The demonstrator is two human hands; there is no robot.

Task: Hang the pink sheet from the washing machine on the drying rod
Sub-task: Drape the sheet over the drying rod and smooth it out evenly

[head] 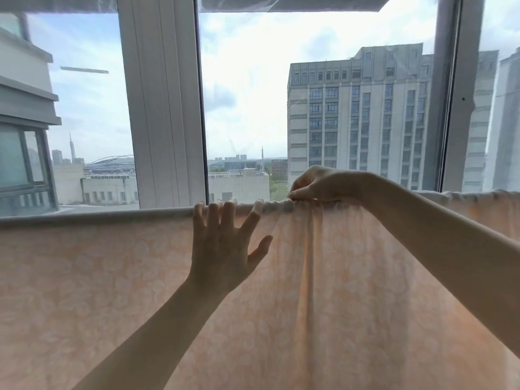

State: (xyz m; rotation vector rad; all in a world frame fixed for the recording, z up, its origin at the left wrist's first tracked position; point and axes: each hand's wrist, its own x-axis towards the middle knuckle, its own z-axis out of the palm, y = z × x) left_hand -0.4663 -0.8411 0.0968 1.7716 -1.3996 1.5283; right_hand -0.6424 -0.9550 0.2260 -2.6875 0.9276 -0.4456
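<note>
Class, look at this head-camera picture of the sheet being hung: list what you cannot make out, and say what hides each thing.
1. Drying rod: head view, wholly covered by the pink sheet draped over it.
2. Sheet's lower hem and side ends: cut off by the picture's edges.
3. Right hand fingertips: tucked into the bunched fold they pinch.
4. Left hand palm: faces away; only its back shows.
5. Washing machine: not in view.

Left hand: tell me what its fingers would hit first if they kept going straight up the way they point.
The left hand points up the pink sheet; its fingertips already reach the draped top edge. Beyond looks like window glass, though depth is unclear.
</note>
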